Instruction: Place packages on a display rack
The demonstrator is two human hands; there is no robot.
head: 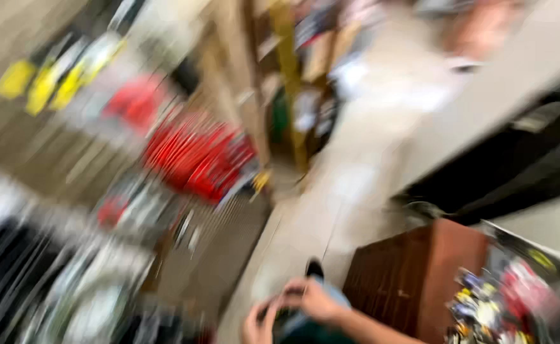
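The picture is heavily blurred by motion. Both my hands sit at the bottom centre, close together. My left hand [257, 325] and my right hand [315, 299] curl around a small dark object [286, 312] between them; its kind is not readable. Below them I see a dark shoe [315, 267] on the pale floor.
A wall display [197, 153] of hanging red, yellow and dark packaged goods fills the left. A brown wooden cabinet [420, 274] stands right of my hands, with a bin of colourful small items [503, 299] beside it. A pale tiled aisle [356, 159] runs ahead toward shelving.
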